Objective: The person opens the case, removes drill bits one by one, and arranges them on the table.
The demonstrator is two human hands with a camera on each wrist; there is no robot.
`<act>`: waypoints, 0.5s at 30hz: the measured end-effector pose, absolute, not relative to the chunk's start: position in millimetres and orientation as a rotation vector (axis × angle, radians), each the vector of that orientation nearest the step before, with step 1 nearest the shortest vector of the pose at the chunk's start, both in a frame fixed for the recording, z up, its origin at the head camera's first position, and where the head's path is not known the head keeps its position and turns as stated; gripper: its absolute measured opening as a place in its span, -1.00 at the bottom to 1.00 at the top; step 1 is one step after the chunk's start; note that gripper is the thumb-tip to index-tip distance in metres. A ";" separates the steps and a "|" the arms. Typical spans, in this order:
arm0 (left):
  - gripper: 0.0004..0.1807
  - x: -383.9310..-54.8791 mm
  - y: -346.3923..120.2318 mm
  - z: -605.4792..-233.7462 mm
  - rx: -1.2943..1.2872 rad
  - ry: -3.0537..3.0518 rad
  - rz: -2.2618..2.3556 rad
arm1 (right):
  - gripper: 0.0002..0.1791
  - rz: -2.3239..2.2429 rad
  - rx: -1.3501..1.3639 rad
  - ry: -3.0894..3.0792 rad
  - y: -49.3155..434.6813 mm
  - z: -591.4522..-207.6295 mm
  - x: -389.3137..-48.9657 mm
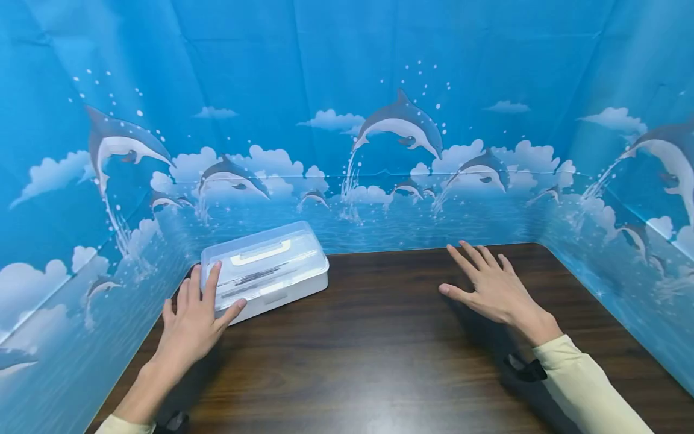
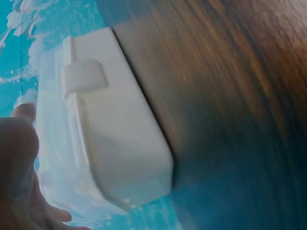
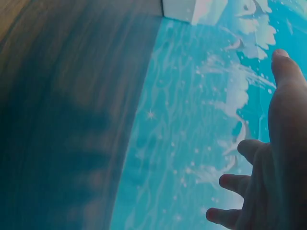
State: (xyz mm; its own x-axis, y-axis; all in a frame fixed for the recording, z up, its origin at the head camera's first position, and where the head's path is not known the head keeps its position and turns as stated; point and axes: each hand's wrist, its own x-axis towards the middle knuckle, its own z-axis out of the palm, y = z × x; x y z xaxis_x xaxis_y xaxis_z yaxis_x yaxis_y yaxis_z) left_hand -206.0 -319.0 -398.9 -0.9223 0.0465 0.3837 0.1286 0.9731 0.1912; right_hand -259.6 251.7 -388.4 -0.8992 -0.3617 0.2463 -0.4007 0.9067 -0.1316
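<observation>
A white storage box with a clear lid and a white handle sits at the back left of the dark wooden table. Some dark, slim items show through its lid. Over the box's near left corner, my left hand is spread, thumb and fingers extended and overlapping the lid in the head view. From the left wrist camera, the box's side and its white latch face the hand. My right hand hovers above the right part of the table with fingers spread, holding nothing.
Blue curtains printed with dolphins and clouds enclose the table at the back and both sides. A black strap is on the right wrist, below a pale yellow sleeve.
</observation>
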 end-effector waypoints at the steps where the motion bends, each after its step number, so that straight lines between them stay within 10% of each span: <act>1: 0.07 -207.3 -320.4 -399.2 -0.106 -2.749 -0.354 | 0.04 0.262 0.587 -2.852 248.6 -389.3 -260.2; 15: -0.11 -225.4 -338.2 -393.5 -0.008 -2.732 -1.049 | -0.20 0.504 0.718 -2.763 170.9 -400.8 -272.4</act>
